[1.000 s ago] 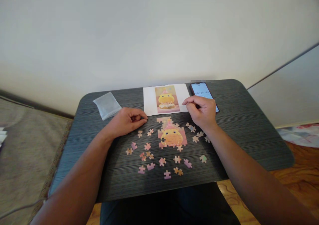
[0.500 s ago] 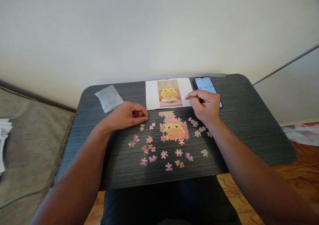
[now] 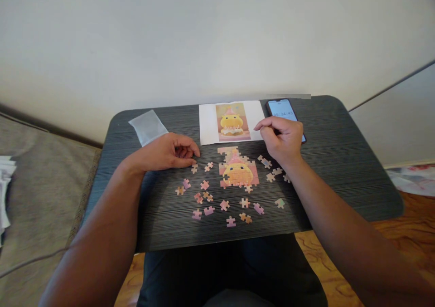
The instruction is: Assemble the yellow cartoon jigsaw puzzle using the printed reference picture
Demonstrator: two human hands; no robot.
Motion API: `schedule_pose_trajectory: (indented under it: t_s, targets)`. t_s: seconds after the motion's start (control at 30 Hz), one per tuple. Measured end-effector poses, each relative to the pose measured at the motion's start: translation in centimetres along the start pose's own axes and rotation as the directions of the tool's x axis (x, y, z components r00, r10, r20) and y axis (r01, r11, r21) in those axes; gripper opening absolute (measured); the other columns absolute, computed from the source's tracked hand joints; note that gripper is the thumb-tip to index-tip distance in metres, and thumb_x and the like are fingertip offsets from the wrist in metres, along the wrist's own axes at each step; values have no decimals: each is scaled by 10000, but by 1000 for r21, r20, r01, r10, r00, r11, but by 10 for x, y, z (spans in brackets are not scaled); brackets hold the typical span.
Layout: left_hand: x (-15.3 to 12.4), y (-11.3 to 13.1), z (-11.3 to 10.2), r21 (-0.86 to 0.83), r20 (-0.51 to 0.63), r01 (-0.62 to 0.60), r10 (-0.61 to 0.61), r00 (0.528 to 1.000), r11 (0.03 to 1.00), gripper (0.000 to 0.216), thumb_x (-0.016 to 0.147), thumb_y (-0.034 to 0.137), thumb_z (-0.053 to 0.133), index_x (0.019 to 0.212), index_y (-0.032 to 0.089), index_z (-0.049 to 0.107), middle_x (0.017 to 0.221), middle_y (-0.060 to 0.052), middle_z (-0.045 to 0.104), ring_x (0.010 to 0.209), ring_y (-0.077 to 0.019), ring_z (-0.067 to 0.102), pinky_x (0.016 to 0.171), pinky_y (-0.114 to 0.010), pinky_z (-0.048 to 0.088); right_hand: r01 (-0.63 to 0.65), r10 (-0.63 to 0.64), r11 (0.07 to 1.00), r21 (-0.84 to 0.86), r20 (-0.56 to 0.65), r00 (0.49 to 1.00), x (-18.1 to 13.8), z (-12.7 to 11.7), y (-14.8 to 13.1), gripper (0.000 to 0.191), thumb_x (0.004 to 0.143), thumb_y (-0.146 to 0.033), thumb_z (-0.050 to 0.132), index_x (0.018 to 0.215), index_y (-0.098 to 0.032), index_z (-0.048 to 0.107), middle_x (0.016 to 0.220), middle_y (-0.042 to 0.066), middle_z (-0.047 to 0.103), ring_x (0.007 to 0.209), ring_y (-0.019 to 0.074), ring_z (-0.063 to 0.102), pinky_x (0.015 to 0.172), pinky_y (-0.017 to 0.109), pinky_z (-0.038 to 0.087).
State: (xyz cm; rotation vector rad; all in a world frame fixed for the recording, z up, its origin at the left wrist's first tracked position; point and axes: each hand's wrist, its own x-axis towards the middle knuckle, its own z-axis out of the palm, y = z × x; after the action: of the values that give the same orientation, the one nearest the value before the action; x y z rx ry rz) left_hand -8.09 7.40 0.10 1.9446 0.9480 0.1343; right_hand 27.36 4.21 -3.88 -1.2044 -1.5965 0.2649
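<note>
On the dark table lies a partly joined jigsaw puzzle (image 3: 238, 171) showing a yellow animal in a pink hat. My left hand (image 3: 175, 152) rests to its left, fingers loosely curled, thumb and index finger apart with nothing visible between them. A loose puzzle piece (image 3: 194, 168) lies right by that thumb. My right hand (image 3: 283, 139) hovers or rests by the right edge of the printed picture sheet (image 3: 208, 124), thumb and index finger together; anything between them is too small to make out. More loose pieces (image 3: 209, 211) are scattered left, below and right of the joined part.
A phone (image 3: 282, 108) with a timer on its screen lies behind my right hand, partly covered by it. A clear plastic bag (image 3: 147, 128) is behind my left hand. The wall (image 3: 217, 39) stands along the table's (image 3: 353, 175) far edge.
The whole view has shifted slightly, so the table sits higher. My left hand's thumb and index finger have spread a little, with the thumb closer to the loose piece. The puzzle looks unchanged.
</note>
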Motion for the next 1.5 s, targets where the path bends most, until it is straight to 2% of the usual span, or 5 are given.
schedule_pose_trajectory:
  t_s: [0.37, 0.67, 0.83, 1.17, 1.5]
  targets:
    - [-4, -3, -8, 151, 54, -35, 27, 998, 988, 376, 864, 422, 873, 1166, 214, 788, 1012, -31, 748, 882, -175, 669, 775, -279, 520, -8, 8, 1000, -6, -10, 1000, 0, 1, 3, 241, 846, -187, 617, 762, -235, 837, 546, -41, 627, 484, 115, 473, 556, 319, 362]
    - [-3, 3, -8, 187, 68, -98, 86, 994, 978, 294, 865, 397, 861, 1112, 244, 820, 983, -19, 721, 889, -175, 650, 786, -268, 500, -36, 35, 999, -40, -15, 999, 0, 1, 1, 247, 843, -203, 602, 758, -256, 828, 574, -18, 662, 507, 144, 506, 559, 340, 372]
    - [-3, 4, -7, 178, 96, -103, 87, 992, 979, 263, 880, 378, 851, 1114, 258, 825, 976, -17, 684, 888, -173, 620, 796, -265, 482, -42, 41, 998, -56, -10, 999, 0, 1, 1, 215, 838, -213, 623, 755, -257, 817, 520, -22, 598, 471, 139, 446, 526, 345, 332]
    - [-2, 9, -6, 176, 123, -151, 131, 984, 973, 223, 920, 336, 805, 1133, 283, 841, 944, -16, 639, 869, -173, 599, 805, -268, 472, -19, 18, 998, -63, -16, 1000, 0, 0, 2, 219, 841, -204, 627, 763, -254, 826, 529, -19, 612, 469, 135, 432, 523, 352, 310]
    - [-1, 14, -3, 187, 120, -141, 120, 986, 972, 121, 922, 361, 793, 975, 258, 828, 918, -13, 632, 853, -173, 598, 794, -268, 459, -10, 9, 999, -39, -21, 1000, 0, 1, 4, 210, 843, -186, 638, 781, -258, 826, 536, -22, 601, 480, 136, 427, 546, 360, 325]
